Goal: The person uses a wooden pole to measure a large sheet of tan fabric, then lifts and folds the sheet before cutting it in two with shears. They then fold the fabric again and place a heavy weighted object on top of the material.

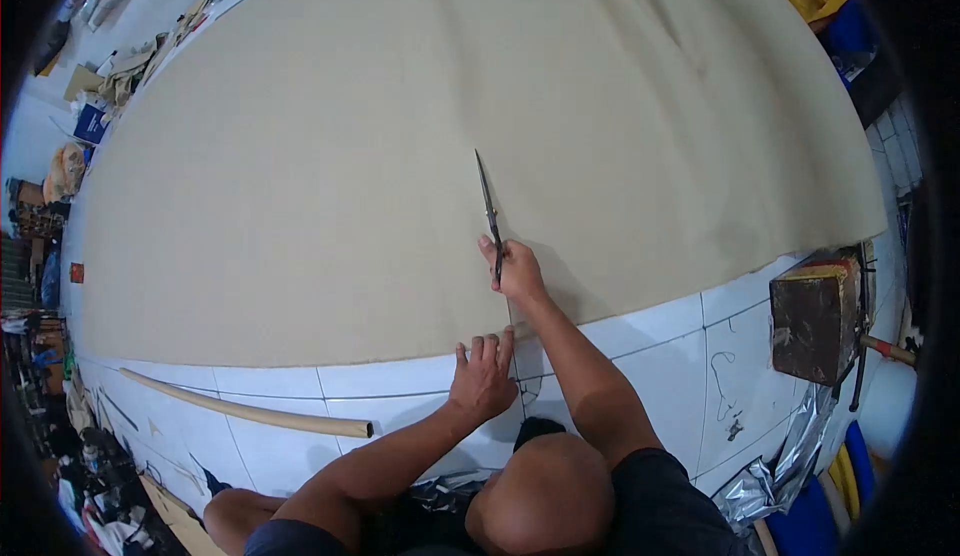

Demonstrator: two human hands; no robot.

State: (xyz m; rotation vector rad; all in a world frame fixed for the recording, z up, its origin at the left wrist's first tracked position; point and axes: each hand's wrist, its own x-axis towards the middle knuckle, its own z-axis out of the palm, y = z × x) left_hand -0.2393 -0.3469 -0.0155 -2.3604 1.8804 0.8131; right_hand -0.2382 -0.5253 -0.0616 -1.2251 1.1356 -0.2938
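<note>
A large sheet of beige fabric (pixel 400 156) is spread flat over a white tiled floor (pixel 660 346). My right hand (pixel 518 271) grips a long pair of scissors (pixel 488 211); the blades point away from me into the cloth, at the end of a short cut from its near edge. My left hand (pixel 482 376) lies flat, fingers apart, on the tiles right at the fabric's near edge, beside the cut. My bent knee (pixel 540 496) shows at the bottom.
A long cardboard tube (pixel 250 414) lies on the tiles at lower left. A dark wooden block (pixel 815 321) with a hammer beside it stands at right. Silver foil and blue items lie at lower right. Clutter lines the left and far edges.
</note>
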